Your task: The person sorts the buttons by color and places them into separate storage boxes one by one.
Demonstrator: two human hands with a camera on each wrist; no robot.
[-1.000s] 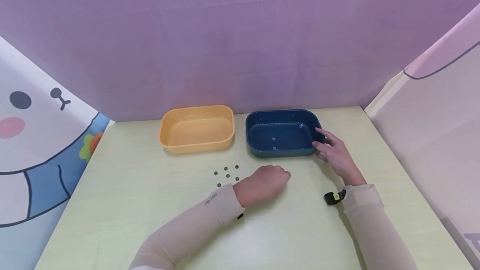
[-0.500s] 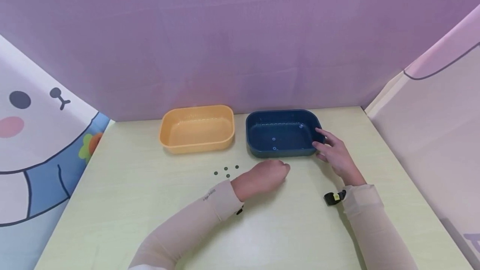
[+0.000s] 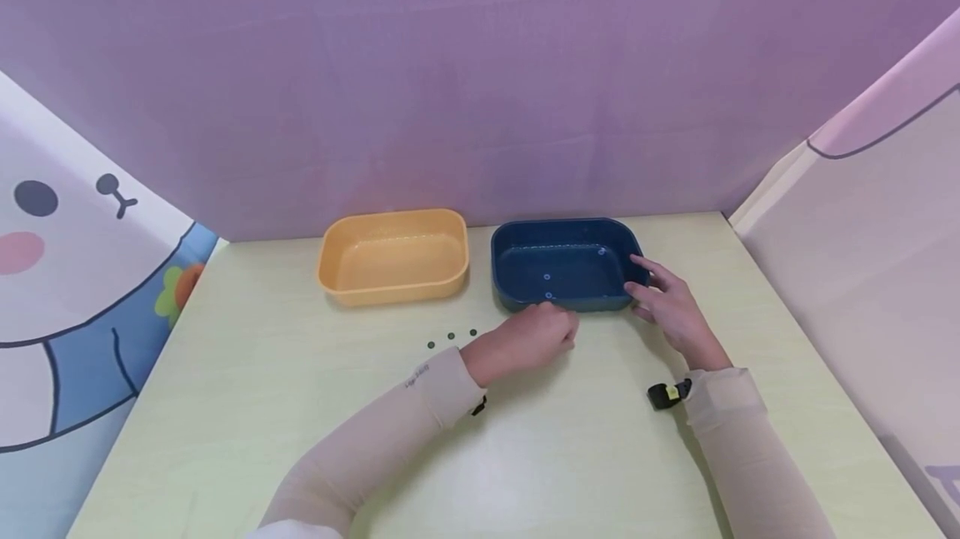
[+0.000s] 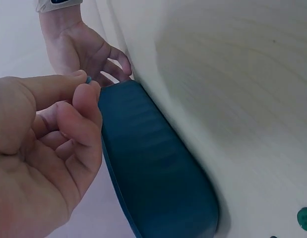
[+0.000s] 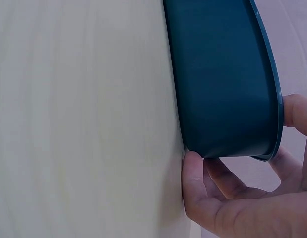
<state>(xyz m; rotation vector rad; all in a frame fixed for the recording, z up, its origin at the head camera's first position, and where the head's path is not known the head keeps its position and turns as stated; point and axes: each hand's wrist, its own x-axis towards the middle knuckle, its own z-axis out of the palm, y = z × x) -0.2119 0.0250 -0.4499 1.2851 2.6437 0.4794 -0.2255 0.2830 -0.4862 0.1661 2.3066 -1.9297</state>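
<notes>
My left hand (image 3: 531, 337) is at the near wall of a dark blue plastic tray (image 3: 592, 305). In the left wrist view its thumb and index finger pinch a small teal button (image 4: 89, 79), mostly hidden by the fingertips. The other fingers curl into the palm. My right hand (image 3: 675, 316) grips the right end of the tray, with the thumb at the rim and fingers against the outer wall, as the right wrist view shows. Several small ring-like pieces (image 3: 547, 276) lie on the tray's floor. Green buttons (image 3: 451, 336) lie on the table left of my left hand.
A yellow tray (image 3: 397, 296) stands left of the blue one, with a gap between them. Behind both rises a purple cloth wall (image 3: 480, 89). Printed cloth panels (image 3: 97, 289) flank the pale wooden table (image 3: 225, 406).
My left hand has moved forward, away from me, up to the blue tray's near wall. Its forearm now covers some of the buttons seen earlier. The right hand has stayed put.
</notes>
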